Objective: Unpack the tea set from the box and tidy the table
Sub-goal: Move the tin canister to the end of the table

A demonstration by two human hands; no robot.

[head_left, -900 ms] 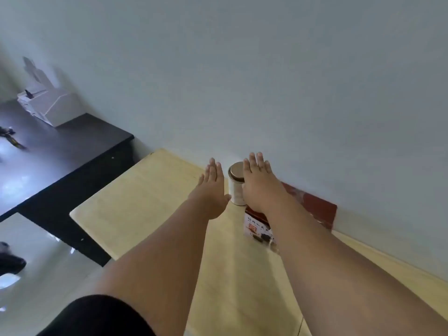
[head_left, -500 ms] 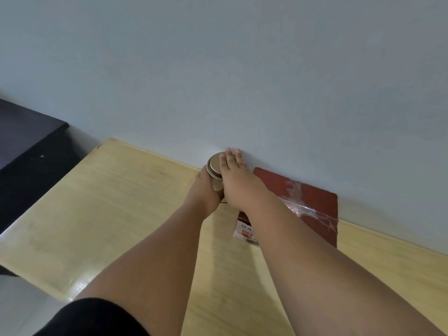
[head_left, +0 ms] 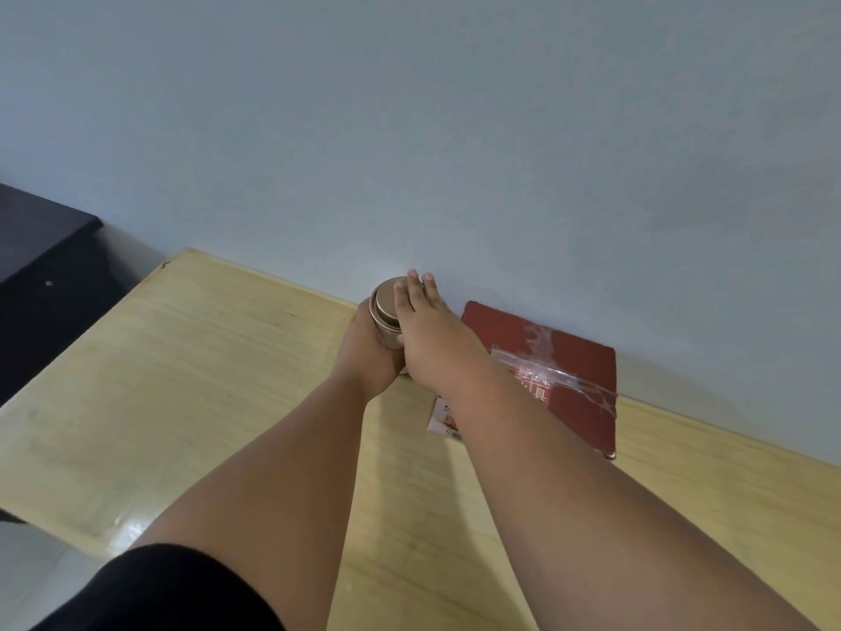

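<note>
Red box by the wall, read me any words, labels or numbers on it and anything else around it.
Red box: white Chinese characters on the lid under the clear tape; only "具" reads, the others are blurred.
White end panel of the box: small red label, too small to read.
Tin between the hands: no text visible.

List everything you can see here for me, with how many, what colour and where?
tin canister: one, gold lid and body, far edge of the table by the wall, between both hands
box: one, dark red with clear tape, flat on the table against the wall, right of the canister
table: one, light wood
dark cabinet: one, black, far left
wall: pale grey-blue
left hand: gripping the canister's side
right hand: fingers laid across the canister's lid
</note>
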